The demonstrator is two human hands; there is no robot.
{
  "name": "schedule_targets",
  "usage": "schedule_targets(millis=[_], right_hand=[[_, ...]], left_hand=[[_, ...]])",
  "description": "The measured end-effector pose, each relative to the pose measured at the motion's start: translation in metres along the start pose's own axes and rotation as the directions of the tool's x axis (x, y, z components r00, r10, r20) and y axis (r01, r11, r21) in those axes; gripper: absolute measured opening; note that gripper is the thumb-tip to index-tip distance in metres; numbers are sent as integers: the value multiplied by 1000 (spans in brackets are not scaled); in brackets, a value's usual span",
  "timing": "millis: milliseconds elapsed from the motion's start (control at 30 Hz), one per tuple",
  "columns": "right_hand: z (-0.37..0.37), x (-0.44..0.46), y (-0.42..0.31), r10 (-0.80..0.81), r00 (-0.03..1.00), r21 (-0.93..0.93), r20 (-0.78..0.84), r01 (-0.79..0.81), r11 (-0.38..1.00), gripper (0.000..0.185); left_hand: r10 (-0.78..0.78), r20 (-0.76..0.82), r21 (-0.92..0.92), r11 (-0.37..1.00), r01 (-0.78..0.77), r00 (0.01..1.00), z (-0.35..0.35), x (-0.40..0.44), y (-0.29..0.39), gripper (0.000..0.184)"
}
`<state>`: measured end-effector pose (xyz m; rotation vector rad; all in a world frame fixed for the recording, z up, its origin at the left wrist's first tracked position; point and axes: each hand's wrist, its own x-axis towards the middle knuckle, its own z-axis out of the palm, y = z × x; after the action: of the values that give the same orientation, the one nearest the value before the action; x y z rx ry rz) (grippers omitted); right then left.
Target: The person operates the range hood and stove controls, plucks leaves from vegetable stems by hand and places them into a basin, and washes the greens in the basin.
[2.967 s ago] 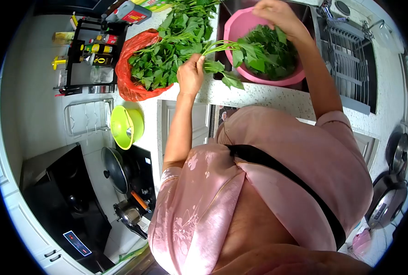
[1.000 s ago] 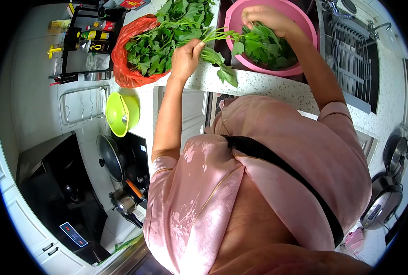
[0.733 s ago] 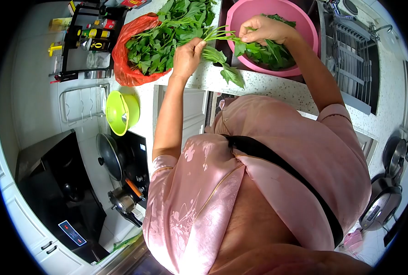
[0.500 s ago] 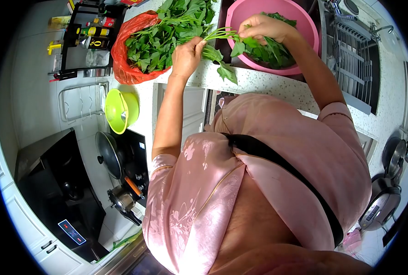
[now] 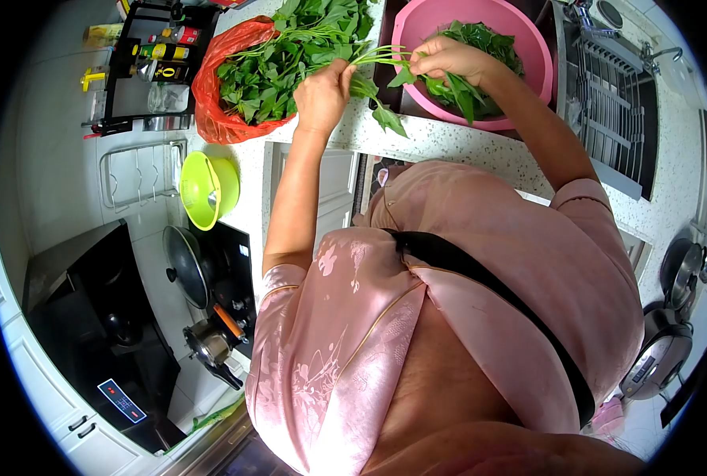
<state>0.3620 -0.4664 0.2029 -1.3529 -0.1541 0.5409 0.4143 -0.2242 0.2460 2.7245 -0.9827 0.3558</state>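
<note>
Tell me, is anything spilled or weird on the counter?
A little messy: greens spread past the red bag over the counter, instead of all fitting inside. Otherwise, nothing looks broken, and I see no spilled liquid.

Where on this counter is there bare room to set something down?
A narrow strip of counter lies bare in front of the pink basin; another patch, right of the lime-green bowl. Around the red bag it is crowded: leafy greens overflow it.

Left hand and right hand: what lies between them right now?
A few light green stems bridge the gap, reaching from the left hand across to the right hand. The head view shows this.
</note>
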Motion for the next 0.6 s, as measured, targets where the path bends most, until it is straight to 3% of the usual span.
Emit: schedule_targets(millis=[67, 200, 267, 400, 467, 500, 567, 600], right_hand=[[1, 5, 7, -29, 995, -61, -93, 23, 998, 13], [6, -1, 2, -111, 988, -128, -111, 96, 987, 13], [-2, 2, 8, -121, 992, -83, -40, 117, 990, 15], [-14, 10, 12, -236, 949, -242, -210, 183, 953, 17], [-33, 7, 4, -291, 853, 6, -432, 326, 945, 22], [-39, 4, 0, -290, 855, 7, -430, 324, 946, 22], [-49, -2, -9, -205, 868, 326, -452, 375, 868, 12], [-50, -4, -11, -252, 879, 364, -406, 408, 837, 12]], left_hand=[[-19, -2, -14, 1000, 19, 1000, 0, 0, 0, 23], [-105, 66, -120, 986, 112, 992, 5, -1, -10, 22], [-134, 145, -399, 899, 182, 980, 12, -3, -19, 18], [-95, 91, -531, 837, 129, 991, 27, -5, -27, 18], [-193, 281, -736, 586, 340, 940, 30, -5, -34, 24], [-196, 281, -735, 585, 342, 939, 24, -4, -31, 24], [-214, 469, -798, 313, 515, 857, 8, 0, -23, 27], [-209, 507, -789, 276, 548, 836, 9, 0, -25, 25]])
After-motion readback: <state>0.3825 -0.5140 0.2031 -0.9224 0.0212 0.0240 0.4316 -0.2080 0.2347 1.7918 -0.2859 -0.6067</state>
